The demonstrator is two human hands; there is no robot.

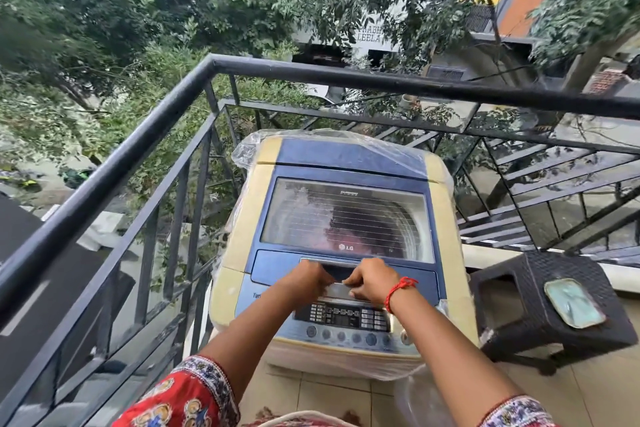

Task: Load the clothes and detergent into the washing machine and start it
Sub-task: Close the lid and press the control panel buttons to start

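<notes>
balcony: black metal railing (145, 135) | floor: beige tiles (588, 392) | dark stool (540, 315) right | trees (104, 10) beyond, daylight

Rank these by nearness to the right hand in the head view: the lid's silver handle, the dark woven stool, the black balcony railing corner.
1. Silver lid handle, under the right hand, at the washer's front.
2. Dark woven stool, to the right.
3. Black balcony railing corner, far, up-left.
</notes>
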